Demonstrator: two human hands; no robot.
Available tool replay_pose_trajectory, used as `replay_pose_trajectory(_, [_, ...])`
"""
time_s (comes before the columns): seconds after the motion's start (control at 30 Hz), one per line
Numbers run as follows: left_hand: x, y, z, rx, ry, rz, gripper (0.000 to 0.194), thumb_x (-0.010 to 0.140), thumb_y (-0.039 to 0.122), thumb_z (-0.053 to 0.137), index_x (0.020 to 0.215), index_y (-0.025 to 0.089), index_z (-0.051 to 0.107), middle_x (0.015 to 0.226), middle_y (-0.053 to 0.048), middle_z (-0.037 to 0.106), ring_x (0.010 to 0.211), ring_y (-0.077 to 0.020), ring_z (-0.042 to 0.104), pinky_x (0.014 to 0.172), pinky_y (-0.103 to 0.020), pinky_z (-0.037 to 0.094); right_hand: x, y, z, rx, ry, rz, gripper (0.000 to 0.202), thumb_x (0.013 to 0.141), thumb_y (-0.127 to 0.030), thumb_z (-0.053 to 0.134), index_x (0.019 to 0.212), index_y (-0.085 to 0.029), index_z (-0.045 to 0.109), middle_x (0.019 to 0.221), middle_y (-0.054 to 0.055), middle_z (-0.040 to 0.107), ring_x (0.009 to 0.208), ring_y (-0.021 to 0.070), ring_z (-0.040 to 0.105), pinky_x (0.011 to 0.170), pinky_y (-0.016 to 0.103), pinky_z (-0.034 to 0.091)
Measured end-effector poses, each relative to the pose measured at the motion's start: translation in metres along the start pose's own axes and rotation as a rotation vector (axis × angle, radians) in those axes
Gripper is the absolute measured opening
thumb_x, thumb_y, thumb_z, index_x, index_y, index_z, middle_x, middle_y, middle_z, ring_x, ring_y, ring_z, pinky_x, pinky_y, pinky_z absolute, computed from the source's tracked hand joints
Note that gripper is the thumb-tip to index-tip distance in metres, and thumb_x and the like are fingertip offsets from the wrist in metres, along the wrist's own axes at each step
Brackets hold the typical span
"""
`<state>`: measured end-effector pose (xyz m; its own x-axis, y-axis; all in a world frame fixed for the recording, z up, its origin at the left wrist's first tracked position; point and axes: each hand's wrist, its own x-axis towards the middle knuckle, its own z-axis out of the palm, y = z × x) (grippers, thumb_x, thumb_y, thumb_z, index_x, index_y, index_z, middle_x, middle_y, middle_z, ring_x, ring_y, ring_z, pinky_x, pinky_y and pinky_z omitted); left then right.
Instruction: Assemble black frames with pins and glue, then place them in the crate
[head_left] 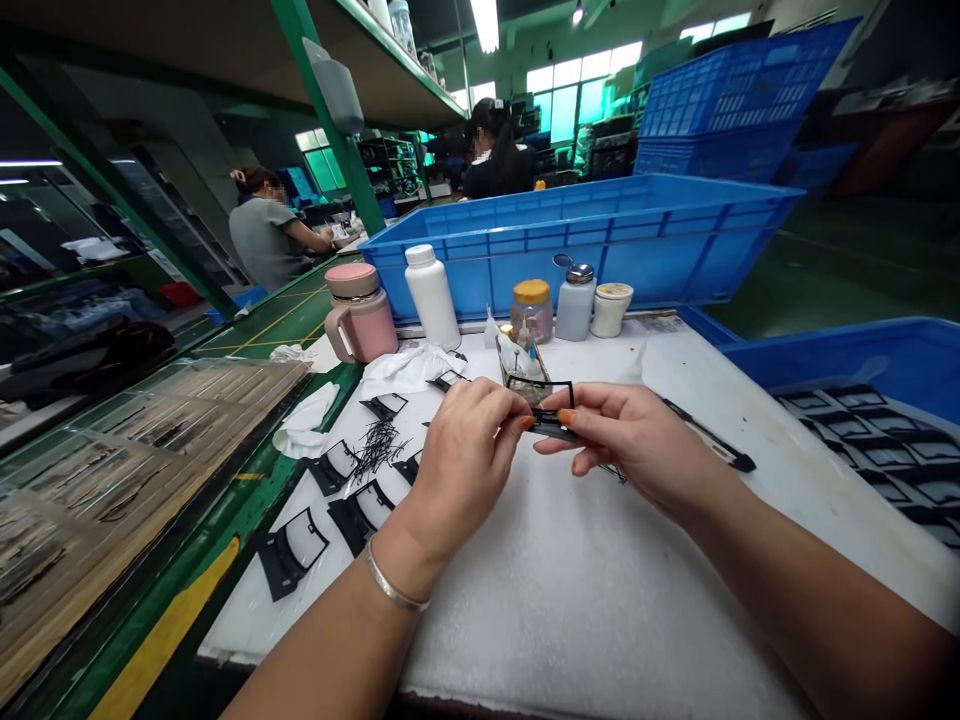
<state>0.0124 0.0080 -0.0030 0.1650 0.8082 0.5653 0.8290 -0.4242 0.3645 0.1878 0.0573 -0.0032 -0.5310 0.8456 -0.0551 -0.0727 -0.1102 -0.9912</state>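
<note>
Both hands meet over the white work surface around a black plastic frame. My right hand grips the frame's right side between thumb and fingers. My left hand, with a silver bracelet at its wrist, pinches at the frame's left end; whether a small part is between the fingertips is too small to tell. Several similar black frames lie to the left, around a pile of thin black strips. A black tool lies partly behind my right hand.
Behind the hands stand a pink mug, a white bottle, small jars and a large blue crate. At right, a blue bin holds black frames. White cloths lie left. Two people sit farther back.
</note>
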Motion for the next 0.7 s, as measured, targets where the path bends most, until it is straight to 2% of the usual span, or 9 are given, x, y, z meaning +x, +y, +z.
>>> replay_pose_trajectory(0.37, [-0.0016, -0.0064, 0.0015, -0.130, 0.068, -0.075, 0.006, 0.087, 0.016, 0.062, 0.082, 0.019, 0.061, 0.081, 0.001, 0.062, 0.079, -0.0151, 0.053, 0.072, -0.029, 0.041, -0.0033, -0.0018, 0.0021, -0.050, 0.001, -0.040, 0.013, 0.089, -0.026, 0.057, 0.093, -0.018, 0.067, 0.104, 0.005, 0.070, 0.084, 0.0191, 0.073, 0.051, 0.014, 0.052])
replay_pose_trajectory(0.57, [-0.0003, -0.0050, -0.0005, -0.150, 0.060, -0.107, 0.006, 0.087, 0.016, 0.063, 0.082, 0.019, 0.062, 0.082, 0.001, 0.062, 0.078, -0.0151, 0.054, 0.071, -0.029, 0.041, -0.0042, -0.0043, 0.0049, -0.092, 0.015, -0.049, 0.018, 0.089, -0.022, 0.056, 0.103, -0.016, 0.066, 0.109, 0.008, 0.070, 0.080, 0.0172, 0.073, 0.053, 0.015, 0.053])
replay_pose_trajectory(0.7, [-0.0002, -0.0046, -0.0019, -0.142, 0.042, -0.119, 0.008, 0.088, 0.017, 0.060, 0.081, 0.019, 0.061, 0.081, -0.001, 0.062, 0.079, -0.0168, 0.054, 0.072, -0.030, 0.040, -0.0056, -0.0061, 0.0083, -0.104, 0.032, -0.062, 0.017, 0.087, -0.021, 0.056, 0.100, -0.014, 0.066, 0.104, 0.008, 0.071, 0.074, 0.0163, 0.073, 0.052, 0.016, 0.053])
